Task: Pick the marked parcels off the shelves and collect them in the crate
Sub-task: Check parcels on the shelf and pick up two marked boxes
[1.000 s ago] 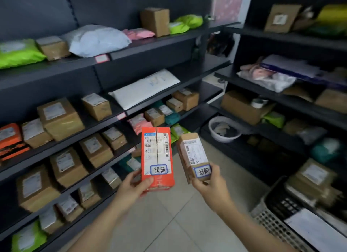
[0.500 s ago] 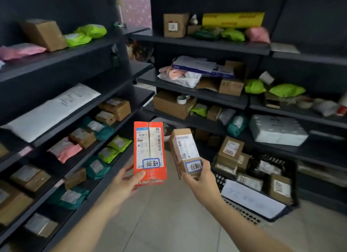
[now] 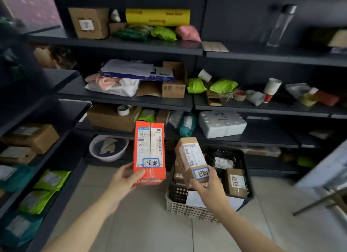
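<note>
Holding one marked parcel each: left hand [image 3: 124, 182] grips orange box [image 3: 150, 148] upright by its base, right hand [image 3: 210, 188] grips brown box [image 3: 191, 157], long axis tilted. Crate [image 3: 189, 209] sits on the floor directly below right hand, which is nearer and probably drops first.

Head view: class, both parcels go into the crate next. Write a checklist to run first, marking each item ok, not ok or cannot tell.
1. Left hand grips orange parcel: ok.
2. Right hand grips brown parcel: ok.
3. Handwritten label on each parcel: ok.
4. Crate in view, beneath right hand: ok.
5. Free room in crate: cannot tell; boxes already inside, hand hides part.
</note>
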A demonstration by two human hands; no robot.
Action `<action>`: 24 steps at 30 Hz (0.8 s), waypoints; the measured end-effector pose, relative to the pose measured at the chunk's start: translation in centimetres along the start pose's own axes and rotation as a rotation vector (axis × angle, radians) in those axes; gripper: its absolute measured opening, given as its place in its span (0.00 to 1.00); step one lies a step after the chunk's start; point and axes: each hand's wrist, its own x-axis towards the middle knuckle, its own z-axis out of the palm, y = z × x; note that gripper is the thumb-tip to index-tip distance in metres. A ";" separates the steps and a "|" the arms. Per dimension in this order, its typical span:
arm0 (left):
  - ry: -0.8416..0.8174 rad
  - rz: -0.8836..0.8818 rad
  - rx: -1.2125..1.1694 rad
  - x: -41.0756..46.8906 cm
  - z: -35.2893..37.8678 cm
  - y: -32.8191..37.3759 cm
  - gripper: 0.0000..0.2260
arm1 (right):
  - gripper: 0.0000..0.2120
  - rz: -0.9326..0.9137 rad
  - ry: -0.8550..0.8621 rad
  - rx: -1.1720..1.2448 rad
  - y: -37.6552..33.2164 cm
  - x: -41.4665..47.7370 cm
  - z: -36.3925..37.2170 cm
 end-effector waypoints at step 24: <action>0.276 -0.126 -0.050 21.6 15.1 -10.3 0.15 | 0.24 0.058 -0.379 -0.166 25.8 23.8 -3.9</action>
